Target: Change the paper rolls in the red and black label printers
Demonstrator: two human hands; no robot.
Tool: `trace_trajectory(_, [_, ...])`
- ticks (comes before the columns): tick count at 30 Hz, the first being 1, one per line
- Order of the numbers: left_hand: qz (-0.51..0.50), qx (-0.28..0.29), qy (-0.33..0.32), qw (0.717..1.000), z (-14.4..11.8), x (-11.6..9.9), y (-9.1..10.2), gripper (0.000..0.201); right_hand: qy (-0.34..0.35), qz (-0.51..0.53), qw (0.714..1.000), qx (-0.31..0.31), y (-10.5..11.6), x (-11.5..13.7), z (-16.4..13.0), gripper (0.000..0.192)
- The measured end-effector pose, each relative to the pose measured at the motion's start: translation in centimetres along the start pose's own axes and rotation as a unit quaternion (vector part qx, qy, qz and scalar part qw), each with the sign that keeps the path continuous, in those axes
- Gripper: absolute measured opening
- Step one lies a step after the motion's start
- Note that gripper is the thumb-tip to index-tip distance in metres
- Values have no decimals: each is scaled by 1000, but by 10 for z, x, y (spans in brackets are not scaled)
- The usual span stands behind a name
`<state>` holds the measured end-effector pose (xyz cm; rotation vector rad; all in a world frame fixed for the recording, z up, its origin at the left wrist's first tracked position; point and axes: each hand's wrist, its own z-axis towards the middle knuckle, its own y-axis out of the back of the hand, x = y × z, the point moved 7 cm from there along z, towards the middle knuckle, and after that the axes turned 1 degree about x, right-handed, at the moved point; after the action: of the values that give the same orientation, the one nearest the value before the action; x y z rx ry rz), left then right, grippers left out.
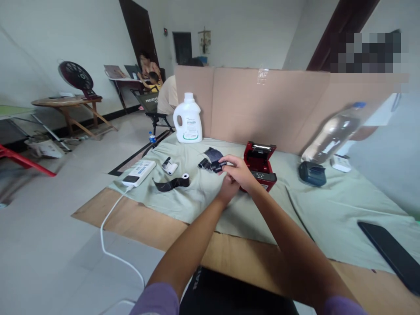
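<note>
Over the middle of the cloth, my right hand [241,169] pinches a small black paper roll [217,166] between bent fingers. My left hand [230,184] is closed just below it at the same roll, its fingers partly hidden. Another dark roll [204,164] and a dark flat piece [214,154] lie right beside it. Close to my right hand stands a small red printer [260,175] with its lid raised. To the left, a black paper roll with a white core [185,178] trails a loose black strip. A small white and black item [169,166] lies behind that.
A white power strip [139,173] with its cable hangs over the table's left edge. A white detergent jug [188,120] stands before a cardboard screen [259,105]. At right are a dark charger-like block [312,173], a large plastic bottle [334,133] and a phone [390,251]. People sit behind.
</note>
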<state>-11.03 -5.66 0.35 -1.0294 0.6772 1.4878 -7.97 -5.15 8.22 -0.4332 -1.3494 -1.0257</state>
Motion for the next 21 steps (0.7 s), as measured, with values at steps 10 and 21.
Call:
trace_trajectory(10, [26,-24,-81,996,1,-37,18,53,61,58,996,-14,77,8,-26,34])
trace_trajectory(21, [187,31,-86,978,40,-39,1,27,86,-161,983,3,129,-7,-31,32])
